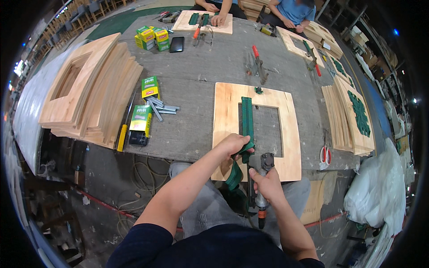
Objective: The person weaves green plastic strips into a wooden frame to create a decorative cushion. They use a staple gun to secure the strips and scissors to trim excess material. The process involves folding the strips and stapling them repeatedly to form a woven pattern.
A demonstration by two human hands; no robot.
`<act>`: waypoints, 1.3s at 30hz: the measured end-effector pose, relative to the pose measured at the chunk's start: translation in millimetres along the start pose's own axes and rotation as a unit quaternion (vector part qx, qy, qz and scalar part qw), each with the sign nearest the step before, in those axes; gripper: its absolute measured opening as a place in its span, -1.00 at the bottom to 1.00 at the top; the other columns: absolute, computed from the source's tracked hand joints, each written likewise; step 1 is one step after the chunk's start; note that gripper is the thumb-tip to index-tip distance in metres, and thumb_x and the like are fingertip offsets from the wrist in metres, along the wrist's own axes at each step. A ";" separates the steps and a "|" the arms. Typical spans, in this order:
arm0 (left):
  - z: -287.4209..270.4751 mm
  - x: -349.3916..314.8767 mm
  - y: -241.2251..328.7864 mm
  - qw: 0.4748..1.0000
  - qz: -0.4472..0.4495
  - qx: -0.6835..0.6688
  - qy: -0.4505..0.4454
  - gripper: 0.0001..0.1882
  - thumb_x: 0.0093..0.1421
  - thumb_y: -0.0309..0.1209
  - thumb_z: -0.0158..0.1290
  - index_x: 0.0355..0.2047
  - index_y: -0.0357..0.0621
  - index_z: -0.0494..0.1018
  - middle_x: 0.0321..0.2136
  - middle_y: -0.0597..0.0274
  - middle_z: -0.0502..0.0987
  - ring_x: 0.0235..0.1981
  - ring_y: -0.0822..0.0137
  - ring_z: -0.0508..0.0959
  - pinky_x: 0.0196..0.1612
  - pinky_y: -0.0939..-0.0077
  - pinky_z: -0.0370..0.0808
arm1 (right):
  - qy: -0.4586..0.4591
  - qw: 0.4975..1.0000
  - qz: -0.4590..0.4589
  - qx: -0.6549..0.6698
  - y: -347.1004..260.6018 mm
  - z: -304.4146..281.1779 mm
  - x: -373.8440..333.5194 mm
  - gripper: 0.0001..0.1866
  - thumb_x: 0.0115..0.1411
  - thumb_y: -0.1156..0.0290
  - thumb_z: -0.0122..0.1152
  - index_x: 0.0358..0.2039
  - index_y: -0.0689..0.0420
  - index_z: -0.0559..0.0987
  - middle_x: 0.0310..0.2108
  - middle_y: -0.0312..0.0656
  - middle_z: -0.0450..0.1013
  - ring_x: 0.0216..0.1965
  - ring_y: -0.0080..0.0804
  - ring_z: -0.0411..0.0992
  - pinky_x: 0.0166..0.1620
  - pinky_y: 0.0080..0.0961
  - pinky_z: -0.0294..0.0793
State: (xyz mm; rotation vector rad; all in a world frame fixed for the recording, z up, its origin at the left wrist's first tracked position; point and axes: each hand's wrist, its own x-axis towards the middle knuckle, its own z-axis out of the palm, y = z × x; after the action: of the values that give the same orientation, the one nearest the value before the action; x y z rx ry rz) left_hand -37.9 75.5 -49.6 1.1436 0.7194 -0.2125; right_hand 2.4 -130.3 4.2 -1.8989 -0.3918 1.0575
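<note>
A square plywood frame (290,134) with a rectangular opening lies before me, its near edge by my lap. A green webbing strap (246,116) runs from its far side along the left of the opening. My left hand (234,145) grips this strap near the frame's near side, and the loose length hangs down below the hand. Closed around a grey air staple gun (261,201), my right hand (268,185) holds the tool's head close to the strap, over the near side of the frame. Whether the nose touches the strap is hidden. A small green scrap (258,90) sits on the far rail.
Stacked plywood frames (89,89) stand at left, with staple boxes (140,118), loose staple strips (163,107) and a yellow-handled screwdriver (121,137) beside them. Pliers with a red handle (257,60) lie beyond my frame. Scissors (325,156) and strapped frames (357,111) are at right. Two people work opposite.
</note>
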 end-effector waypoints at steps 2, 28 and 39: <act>0.5 -0.7 0.1 1.000 -0.018 -0.010 0.004 -0.58 0.51 -0.08 -0.10 -0.10 -0.17 0.56 -0.20 0.31 0.73 -0.61 0.48 0.37 -0.61 0.47 0.26 | 0.003 1.000 0.005 0.003 -0.4 1.0 -0.6 -0.74 0.32 0.28 0.35 -0.20 0.18 0.50 -0.56 -0.38 0.43 -0.67 -0.63 0.35 -0.61 -0.58 0.36; 43.7 -59.0 -49.5 0.862 0.308 0.346 0.205 -0.63 0.37 -0.12 0.10 -0.18 -0.23 0.56 -0.41 -0.13 0.62 -0.39 -0.09 0.61 -0.29 0.10 0.53 | 0.136 0.947 -0.036 0.289 63.3 -177.4 80.1 -0.72 0.31 0.24 0.31 -0.20 0.24 0.64 -0.38 -0.15 0.62 -0.52 -0.38 0.58 -0.42 -0.38 0.61; 92.1 -102.8 -124.3 0.974 0.134 0.121 0.135 -0.58 0.41 -0.12 0.10 0.05 -0.21 0.51 -0.27 0.08 0.69 -0.27 0.18 0.70 -0.17 0.29 0.62 | 0.233 0.933 0.006 -0.275 24.2 -216.7 134.9 0.05 0.10 -0.44 0.23 -0.10 0.59 0.61 -0.11 0.36 0.59 -0.04 0.16 0.61 -0.02 -0.09 0.57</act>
State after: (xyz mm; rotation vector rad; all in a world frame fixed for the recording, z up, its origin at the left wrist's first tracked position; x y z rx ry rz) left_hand -140.7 -78.9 -59.2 1.5069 0.7825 0.0887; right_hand 251.0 -179.1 -35.4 -2.5708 -0.4280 0.4896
